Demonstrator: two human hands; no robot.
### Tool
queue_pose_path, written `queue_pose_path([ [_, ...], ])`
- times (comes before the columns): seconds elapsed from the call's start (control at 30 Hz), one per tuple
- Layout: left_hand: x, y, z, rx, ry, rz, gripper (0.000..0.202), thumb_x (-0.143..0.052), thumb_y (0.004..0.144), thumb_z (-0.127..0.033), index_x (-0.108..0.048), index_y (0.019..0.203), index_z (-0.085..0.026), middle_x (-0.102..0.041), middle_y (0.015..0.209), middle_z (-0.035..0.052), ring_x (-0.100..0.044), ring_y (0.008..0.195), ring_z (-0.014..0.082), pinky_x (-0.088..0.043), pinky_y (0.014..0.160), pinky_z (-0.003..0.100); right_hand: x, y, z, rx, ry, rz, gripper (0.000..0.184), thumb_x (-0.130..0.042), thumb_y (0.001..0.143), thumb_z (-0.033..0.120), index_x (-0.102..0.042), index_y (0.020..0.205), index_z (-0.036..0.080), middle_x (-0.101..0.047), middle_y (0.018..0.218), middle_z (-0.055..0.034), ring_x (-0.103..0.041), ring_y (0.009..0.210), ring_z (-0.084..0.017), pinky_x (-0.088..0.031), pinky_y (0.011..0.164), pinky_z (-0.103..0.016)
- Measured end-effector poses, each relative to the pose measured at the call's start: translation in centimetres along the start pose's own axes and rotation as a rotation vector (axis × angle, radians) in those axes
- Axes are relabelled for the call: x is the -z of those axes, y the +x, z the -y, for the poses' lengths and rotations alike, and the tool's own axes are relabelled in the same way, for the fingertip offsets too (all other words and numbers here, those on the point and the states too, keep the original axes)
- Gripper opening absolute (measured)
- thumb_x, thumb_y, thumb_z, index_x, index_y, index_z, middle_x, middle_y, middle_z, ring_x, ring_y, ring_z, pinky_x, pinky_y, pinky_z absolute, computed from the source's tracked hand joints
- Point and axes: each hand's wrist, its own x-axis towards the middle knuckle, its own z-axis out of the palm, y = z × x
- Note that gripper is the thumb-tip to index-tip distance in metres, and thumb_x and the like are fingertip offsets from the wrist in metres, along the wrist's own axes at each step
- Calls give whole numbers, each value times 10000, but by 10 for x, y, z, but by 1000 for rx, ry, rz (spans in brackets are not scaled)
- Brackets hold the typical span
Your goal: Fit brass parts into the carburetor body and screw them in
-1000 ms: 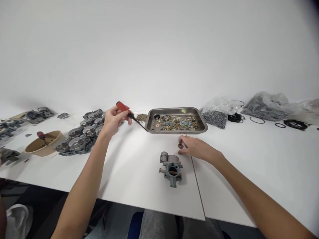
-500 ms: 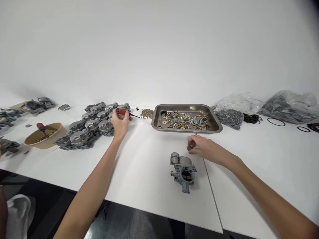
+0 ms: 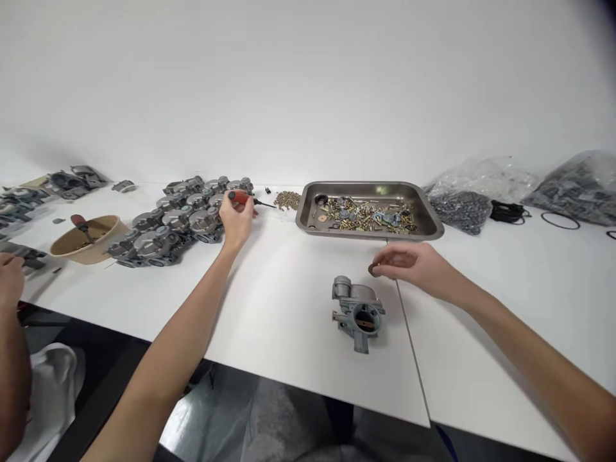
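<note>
Here, the worker's left hand (image 3: 237, 221) grips a red-handled screwdriver (image 3: 240, 197) beside a heap of dull grey castings (image 3: 178, 221), its thin shaft low over the white table (image 3: 289, 308). The right hand (image 3: 414, 266) pinches a small brown disc (image 3: 372, 270) at its fingertips, just beside a lone cast-metal carburetor (image 3: 359, 312); behind, a shiny steel tray (image 3: 308, 230) corrals loose brass screws (image 3: 366, 218) within its raised rim.

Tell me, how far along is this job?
Seemingly done: the pile of carburetors at left. In hand: the right hand pinches a small brown disc beside a lone carburetor; the left hand holds a red screwdriver. Left: disc not fitted; screws lie in the tray.
</note>
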Motion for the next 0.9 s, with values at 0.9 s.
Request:
queue_pose_path([
  [0.9,1,3,12,-66,100,69,230,-614,838,-328,-481,955,-180,-514,827,-22,-477,415,18,-438,390,235,-19,-32,37,179,366,190,166,-716,810,243,-795,953,268,-670,853,-32,-672,673,-152,-603,637,-332],
])
